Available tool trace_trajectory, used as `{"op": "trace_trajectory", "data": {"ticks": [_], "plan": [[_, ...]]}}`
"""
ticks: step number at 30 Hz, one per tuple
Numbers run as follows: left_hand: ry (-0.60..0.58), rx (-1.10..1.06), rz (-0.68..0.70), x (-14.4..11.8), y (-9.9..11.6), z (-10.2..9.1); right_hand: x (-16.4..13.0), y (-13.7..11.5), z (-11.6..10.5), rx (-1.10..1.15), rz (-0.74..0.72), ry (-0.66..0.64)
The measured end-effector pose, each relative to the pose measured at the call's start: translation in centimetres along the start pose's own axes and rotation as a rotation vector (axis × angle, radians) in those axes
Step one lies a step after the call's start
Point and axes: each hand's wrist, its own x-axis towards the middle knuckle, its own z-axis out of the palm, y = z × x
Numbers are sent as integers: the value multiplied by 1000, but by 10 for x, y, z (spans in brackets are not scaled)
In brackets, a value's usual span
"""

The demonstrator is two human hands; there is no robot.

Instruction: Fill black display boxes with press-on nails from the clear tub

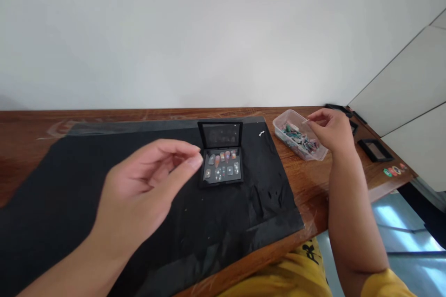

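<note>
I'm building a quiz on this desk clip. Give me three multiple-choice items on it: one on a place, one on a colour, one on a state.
1. Where is the clear tub of small pieces?
A. on the black mat
B. on the bare wood to the right of the mat
C. on the person's lap

2. What colour is the mat?
A. black
B. white
C. red

3. How does the small case stand?
A. shut flat
B. open, lid upright
C. upside down

Answers:
1 B: the clear tub sits on the wooden desk past the right edge of the mat, under the right hand.
2 A: the mat is black.
3 B: the small case has its lid raised, showing decorated nail tips in its tray, beside the left hand.
</note>
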Motion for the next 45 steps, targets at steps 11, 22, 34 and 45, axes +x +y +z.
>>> {"op": "trace_trajectory", "data": {"ticks": [11, 22, 34, 45], "plan": [[137, 428, 258, 25, -28, -2, -2, 4, 8, 60, -30, 87], [-72, 611, 283, 33, -59, -6, -48, -51, 62, 235, -740, -141], [-198, 470, 26, 45, -66, -2, -54, -63, 98, 338, -649, -276], [-309, 463, 3, 52, -68, 1, -51, -66, 111, 381, -619, -318]]}}
